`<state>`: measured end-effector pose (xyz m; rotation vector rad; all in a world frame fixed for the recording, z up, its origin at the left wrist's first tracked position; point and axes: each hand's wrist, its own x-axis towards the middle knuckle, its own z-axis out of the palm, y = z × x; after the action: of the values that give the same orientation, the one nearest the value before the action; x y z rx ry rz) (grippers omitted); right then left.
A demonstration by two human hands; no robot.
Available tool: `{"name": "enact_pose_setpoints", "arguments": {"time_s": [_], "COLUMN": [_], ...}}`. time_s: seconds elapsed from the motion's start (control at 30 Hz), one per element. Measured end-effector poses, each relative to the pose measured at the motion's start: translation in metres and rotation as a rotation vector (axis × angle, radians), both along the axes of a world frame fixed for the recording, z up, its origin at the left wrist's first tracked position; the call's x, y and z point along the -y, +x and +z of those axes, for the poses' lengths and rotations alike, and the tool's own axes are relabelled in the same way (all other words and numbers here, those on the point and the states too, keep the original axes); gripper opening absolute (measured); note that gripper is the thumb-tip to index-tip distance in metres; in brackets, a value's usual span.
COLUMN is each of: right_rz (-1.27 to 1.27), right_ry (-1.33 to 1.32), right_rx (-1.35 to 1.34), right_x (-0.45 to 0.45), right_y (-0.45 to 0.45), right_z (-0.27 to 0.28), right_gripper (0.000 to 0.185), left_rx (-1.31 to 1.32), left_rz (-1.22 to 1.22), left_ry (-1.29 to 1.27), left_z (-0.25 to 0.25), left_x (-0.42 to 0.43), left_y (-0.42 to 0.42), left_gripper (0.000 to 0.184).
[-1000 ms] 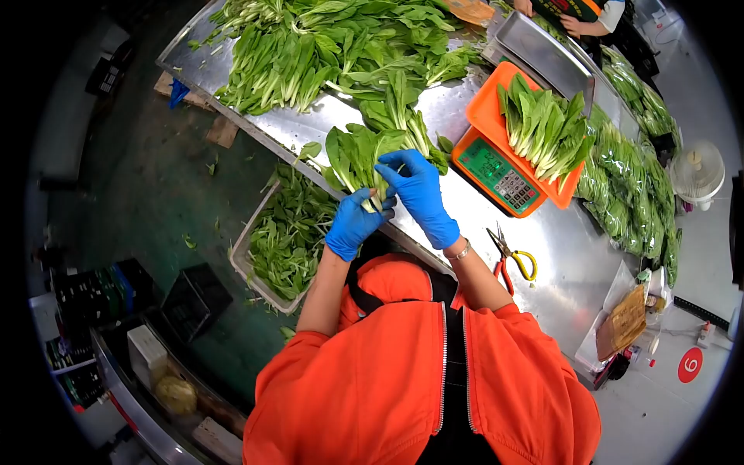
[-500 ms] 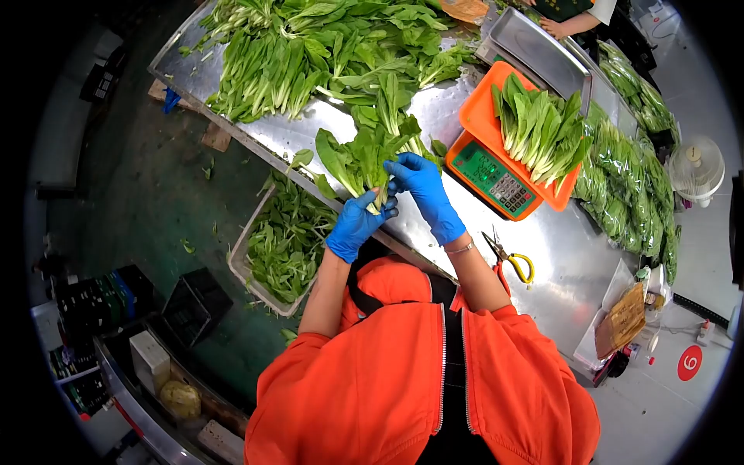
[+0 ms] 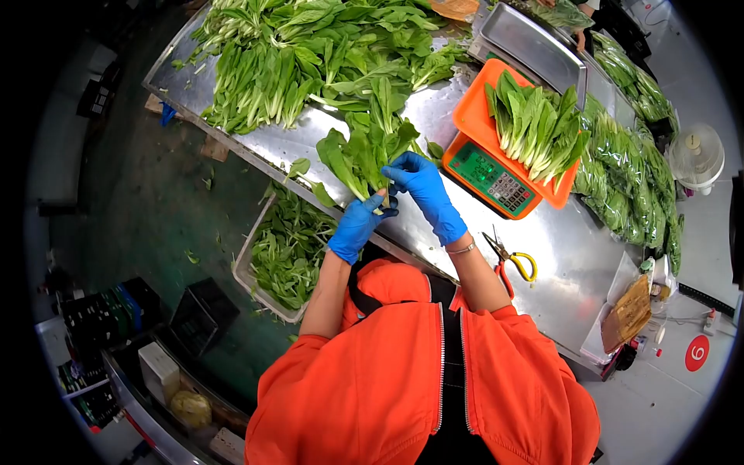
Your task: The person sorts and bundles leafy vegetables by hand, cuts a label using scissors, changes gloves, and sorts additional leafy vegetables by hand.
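Observation:
A plant of leafy greens [image 3: 355, 159] with pale stems is held in front of me at the metal table's near edge. My left hand [image 3: 356, 226], in a blue glove, is closed around its stem base. With bent fingers, my right hand [image 3: 422, 190], also gloved, pinches at the same plant's stems from the right; the exact fingertip contact is partly hidden. Behind it more loose greens [image 3: 385, 105] lie on the table. To the right, an orange digital scale [image 3: 487, 174] carries an orange tray [image 3: 470, 116] with a row of trimmed greens [image 3: 539, 128].
A large pile of greens [image 3: 271, 70] covers the table's far left. Scissors [image 3: 508, 254] lie right of my forearm. Below the edge stands a tub of leaves [image 3: 288, 260]. Bagged greens [image 3: 620, 174] and a steel scale pan [image 3: 535, 43] are at right; another person's hand [image 3: 580, 40] shows beyond.
My hands keep nearly the same hold on the plant. The whole view has shifted slightly. The other person's hand at the top has moved right, and a bag of greens now shows there.

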<state>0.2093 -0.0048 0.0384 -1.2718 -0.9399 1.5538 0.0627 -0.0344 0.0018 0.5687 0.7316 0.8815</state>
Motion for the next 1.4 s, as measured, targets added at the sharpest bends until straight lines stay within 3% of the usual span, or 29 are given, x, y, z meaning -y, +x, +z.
{"name": "enact_pose_setpoints", "arguments": {"time_s": [0.13,0.23,0.3,0.43,0.53,0.57,0.67,0.8,0.87,1.0,1.1,1.17,1.33,1.4], "right_rz": [-0.032,0.001,-0.032,-0.255,-0.258,-0.259,-0.212,-0.137,-0.092,-0.154,-0.237,-0.200,-0.115,-0.039], "right_ry": [0.025,-0.012,0.016,0.140,0.402,0.404,0.334,0.216,0.132,0.230,0.289,0.105,0.165,0.126], "right_rx": [-0.097,-0.183,-0.222,-0.004,0.330,0.329,0.218,0.207,0.213,0.111,0.038,-0.006,-0.079,-0.163], "right_x": [0.001,0.001,0.001,-0.006,-0.010,-0.011,-0.015,-0.013,-0.012,-0.019,-0.019,-0.018,-0.020,-0.021], "right_y": [-0.003,-0.003,-0.003,-0.009,-0.012,-0.011,-0.012,-0.015,-0.014,-0.006,-0.002,0.005,0.011,0.015], "right_z": [0.009,0.016,0.014,0.005,0.003,0.001,-0.003,0.012,0.015,0.002,0.011,0.019,0.020,0.019], "right_gripper": [0.014,0.018,0.019,0.024,0.040,0.040,0.032,0.022,0.020,0.017,0.017,0.018,0.020,0.022], "left_rx": [-0.029,0.085,0.448,0.643,0.571,0.570,0.220,0.158,0.171,0.227,0.415,0.372,0.503,0.702], "left_rz": [0.093,0.092,0.017,-0.030,-0.044,-0.045,-0.072,-0.080,-0.074,0.002,0.090,0.130,0.065,-0.005], "left_ry": [0.076,-0.047,-0.137,-0.168,-0.150,-0.148,0.005,-0.022,-0.104,-0.160,-0.196,-0.252,-0.225,-0.268], "left_z": [0.009,-0.001,-0.003,0.004,0.005,0.004,0.010,-0.001,0.008,0.002,-0.014,-0.012,-0.009,-0.005], "left_x": [-0.004,-0.006,-0.008,-0.010,-0.008,-0.006,-0.003,-0.006,-0.003,-0.005,-0.012,-0.014,-0.019,-0.020], "left_y": [0.005,0.000,-0.004,-0.006,-0.008,-0.008,-0.007,-0.010,-0.009,-0.008,-0.014,-0.017,-0.024,-0.025], "left_gripper": [0.027,0.026,0.027,0.032,0.034,0.034,0.027,0.021,0.017,0.022,0.030,0.036,0.041,0.044]}}
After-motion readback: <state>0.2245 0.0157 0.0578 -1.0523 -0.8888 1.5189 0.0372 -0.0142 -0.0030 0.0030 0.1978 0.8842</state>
